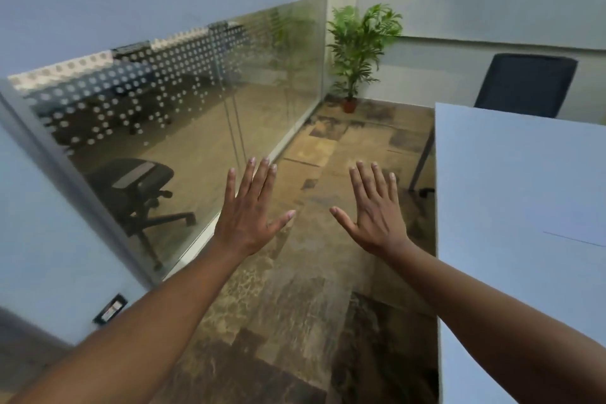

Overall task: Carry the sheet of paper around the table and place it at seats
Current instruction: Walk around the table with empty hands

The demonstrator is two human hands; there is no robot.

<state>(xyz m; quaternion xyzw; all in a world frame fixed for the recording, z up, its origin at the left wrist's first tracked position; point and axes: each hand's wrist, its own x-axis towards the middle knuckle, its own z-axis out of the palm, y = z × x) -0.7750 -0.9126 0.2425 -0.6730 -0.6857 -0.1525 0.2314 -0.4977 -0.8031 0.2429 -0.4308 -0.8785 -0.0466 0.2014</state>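
Beside the glass wall we stood at the white table's (511, 180) left edge, our left hand (251, 218) and right hand (377, 220) spread flat and empty, no sheet clearly visible, so we risked reaching seats with nothing to place.

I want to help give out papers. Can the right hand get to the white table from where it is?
Probably yes. The right hand is open, holding nothing, hanging over the floor just beside the edge of the white table. Nothing stands between them, so a short sideways move should put it on the tabletop.
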